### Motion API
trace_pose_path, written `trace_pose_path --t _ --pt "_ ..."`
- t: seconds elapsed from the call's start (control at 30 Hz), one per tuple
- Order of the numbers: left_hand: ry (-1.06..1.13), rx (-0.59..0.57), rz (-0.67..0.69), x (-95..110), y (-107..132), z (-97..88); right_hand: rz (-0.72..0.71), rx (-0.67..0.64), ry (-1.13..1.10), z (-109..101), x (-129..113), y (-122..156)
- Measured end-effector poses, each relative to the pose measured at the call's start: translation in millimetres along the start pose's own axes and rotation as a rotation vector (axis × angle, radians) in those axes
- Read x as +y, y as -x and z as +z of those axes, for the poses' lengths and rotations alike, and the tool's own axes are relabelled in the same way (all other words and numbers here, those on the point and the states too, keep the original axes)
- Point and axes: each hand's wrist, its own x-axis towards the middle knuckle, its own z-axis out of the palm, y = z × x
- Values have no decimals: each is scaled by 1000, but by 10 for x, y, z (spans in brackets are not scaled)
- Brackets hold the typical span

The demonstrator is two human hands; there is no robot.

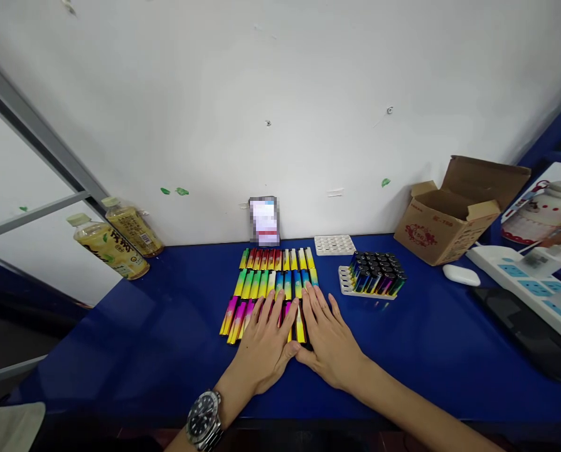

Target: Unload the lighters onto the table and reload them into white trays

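Several rainbow-coloured lighters (pixel 271 282) lie in three rows on the blue table (pixel 167 339), in front of me near the wall. My left hand (pixel 264 348), with a wristwatch (pixel 204 419) on its wrist, lies flat with fingers stretched over the nearest row. My right hand (pixel 327 342) lies flat beside it, thumbs touching, fingertips on the right end of the nearest row. Both hands are open and hold nothing. To the right a white tray (pixel 344 284) holds several upright lighters (pixel 377 273) with black tops.
An empty white tray (pixel 334 245) lies by the wall. A small blurred card (pixel 264 221) leans against the wall. Two tea bottles (pixel 115 242) stand at the left. An open cardboard box (pixel 454 220), a white earbud case (pixel 460 275) and a power strip (pixel 525 282) sit at the right.
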Motion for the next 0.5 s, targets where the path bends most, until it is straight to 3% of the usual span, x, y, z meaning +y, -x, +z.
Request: trace_pose_path --t 0.13,0.2,0.37,0.5 --pt "-14 6 -35 -3 -15 29 3 -71 -129 -123 47 -9" --pt "-1 -5 -39 1 -24 -6 -8 -34 -197 -253 130 8" --pt "169 -43 -68 44 -214 -288 -22 374 -267 -570 541 147" --pt "479 -170 -67 114 -691 -459 85 646 -123 -678 944 225"
